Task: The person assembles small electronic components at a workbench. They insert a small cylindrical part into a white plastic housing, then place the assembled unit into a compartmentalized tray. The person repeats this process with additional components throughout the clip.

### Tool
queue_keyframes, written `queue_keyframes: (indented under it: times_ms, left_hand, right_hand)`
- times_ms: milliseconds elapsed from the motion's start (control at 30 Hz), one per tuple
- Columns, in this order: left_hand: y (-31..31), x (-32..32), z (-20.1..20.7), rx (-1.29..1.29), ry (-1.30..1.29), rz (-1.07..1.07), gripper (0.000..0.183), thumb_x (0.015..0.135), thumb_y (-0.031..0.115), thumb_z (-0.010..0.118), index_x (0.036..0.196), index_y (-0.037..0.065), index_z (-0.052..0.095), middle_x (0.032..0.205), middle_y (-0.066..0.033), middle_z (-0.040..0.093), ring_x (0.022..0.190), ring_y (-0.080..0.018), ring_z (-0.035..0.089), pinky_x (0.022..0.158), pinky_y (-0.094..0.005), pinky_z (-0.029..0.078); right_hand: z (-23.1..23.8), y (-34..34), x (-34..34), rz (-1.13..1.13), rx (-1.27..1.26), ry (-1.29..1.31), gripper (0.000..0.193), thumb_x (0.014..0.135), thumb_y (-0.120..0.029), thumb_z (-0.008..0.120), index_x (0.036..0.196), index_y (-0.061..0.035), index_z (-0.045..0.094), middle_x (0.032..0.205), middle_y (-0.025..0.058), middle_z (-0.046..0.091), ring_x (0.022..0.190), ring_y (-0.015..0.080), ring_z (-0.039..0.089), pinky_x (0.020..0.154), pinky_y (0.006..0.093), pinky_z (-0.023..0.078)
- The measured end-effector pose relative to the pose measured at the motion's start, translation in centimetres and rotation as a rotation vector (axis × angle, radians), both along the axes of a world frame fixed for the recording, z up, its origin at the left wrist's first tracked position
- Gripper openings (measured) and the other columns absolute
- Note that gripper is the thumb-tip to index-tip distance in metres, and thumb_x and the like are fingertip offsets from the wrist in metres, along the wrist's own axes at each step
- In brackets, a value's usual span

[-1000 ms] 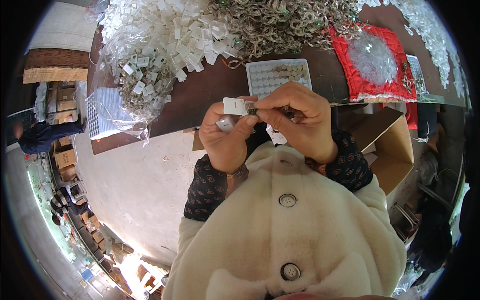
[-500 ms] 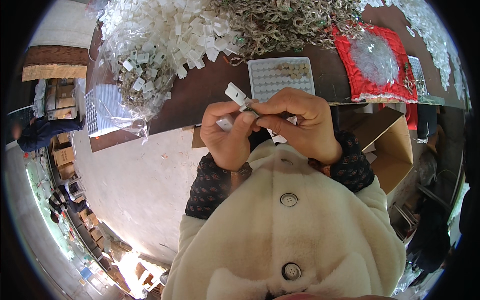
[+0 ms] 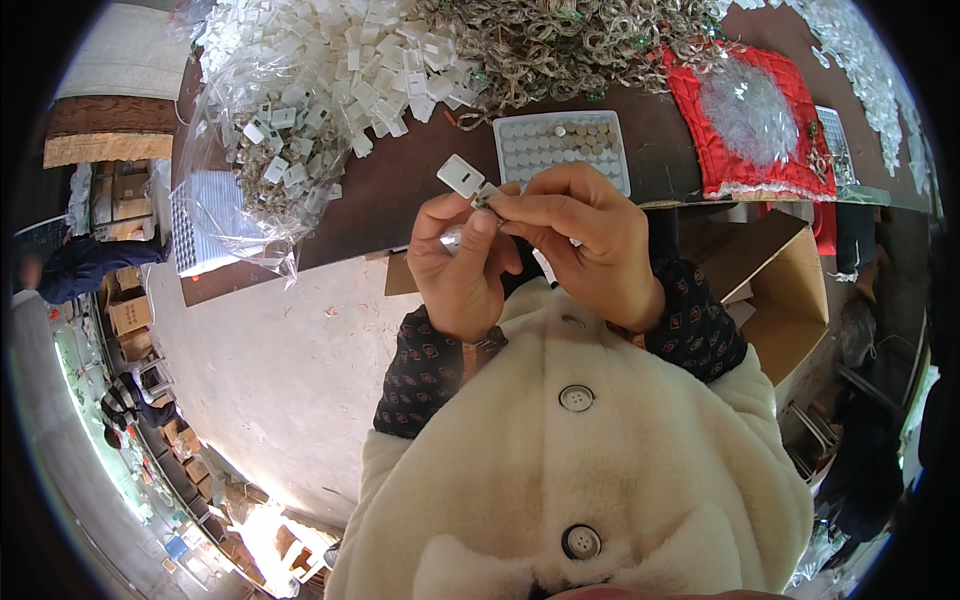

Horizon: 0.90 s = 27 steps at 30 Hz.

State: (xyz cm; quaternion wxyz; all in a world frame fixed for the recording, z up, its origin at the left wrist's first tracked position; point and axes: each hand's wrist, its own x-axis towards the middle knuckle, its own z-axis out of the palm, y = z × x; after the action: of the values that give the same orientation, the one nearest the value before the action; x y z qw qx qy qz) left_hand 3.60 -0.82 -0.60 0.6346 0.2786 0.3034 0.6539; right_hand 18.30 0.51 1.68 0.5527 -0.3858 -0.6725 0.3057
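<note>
A small white plastic case with a dark slot juts up from the fingers of my left hand, which is closed on it. Another pale piece shows partly in the same palm. My right hand pinches at the lower end of the case, where a small part of metallic look sits between both hands' fingertips; its kind cannot be made out. Just beyond my hands lies a white tray with round hollows, some holding coin-shaped cells.
Heaps of white plastic cases and coiled thin wires cover the table's far side. A clear bag of wired cases lies left. At right are a red cloth with clear strands and, below, an open cardboard box.
The white case has tilted to the left, its slotted face now more toward me. My right fingers have shifted slightly left and lower at its end.
</note>
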Motion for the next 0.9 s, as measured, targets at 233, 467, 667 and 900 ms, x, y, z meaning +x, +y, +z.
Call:
queue_keyframes:
  times_ms: [233, 467, 667, 900]
  left_hand:
    - [-0.1, -0.3, 1.1, -0.093, 0.151, -0.021, 0.022, 0.095, 0.006, 0.065, 0.115, -0.001, 0.06, 0.096, -0.0108, 0.07, 0.058, -0.0127, 0.061, 0.047, -0.0236, 0.048]
    - [-0.2, -0.1, 1.8, -0.069, 0.405, 0.017, 0.029, 0.099, 0.008, 0.058, 0.124, -0.006, 0.061, 0.092, -0.0108, 0.07, 0.053, -0.0093, 0.056, 0.043, -0.0189, 0.04]
    - [-0.3, -0.5, 2.5, -0.042, 0.495, -0.028, 0.029, 0.099, 0.007, 0.058, 0.125, -0.008, 0.058, 0.094, -0.0104, 0.069, 0.056, -0.0106, 0.059, 0.047, -0.0202, 0.042]
    - [-0.4, -0.6, 2.9, -0.052, 0.461, -0.083, 0.03, 0.099, 0.005, 0.057, 0.126, -0.007, 0.057, 0.097, -0.0102, 0.068, 0.06, -0.0106, 0.061, 0.048, -0.021, 0.044]
  right_hand:
    - [-0.6, 0.3, -0.2, -0.042, 0.097, -0.06, 0.029, 0.079, 0.01, 0.071, 0.104, -0.0051, 0.072, 0.098, 0.0084, 0.064, 0.082, 0.0213, 0.067, 0.069, 0.0285, 0.056]
    - [-0.7, 0.5, -0.1, -0.038, 0.138, -0.074, 0.028, 0.079, 0.009, 0.071, 0.104, -0.0044, 0.072, 0.098, 0.0081, 0.064, 0.079, 0.021, 0.067, 0.067, 0.0282, 0.057]
    - [-0.8, 0.6, -0.1, -0.023, 0.161, -0.069, 0.028, 0.079, 0.01, 0.071, 0.103, -0.0036, 0.072, 0.098, 0.009, 0.064, 0.08, 0.0213, 0.067, 0.067, 0.0285, 0.056]
    - [-0.8, 0.4, 0.0, -0.02, 0.144, -0.06, 0.027, 0.079, 0.01, 0.072, 0.102, -0.0035, 0.072, 0.096, 0.0088, 0.065, 0.082, 0.021, 0.067, 0.069, 0.0283, 0.056]
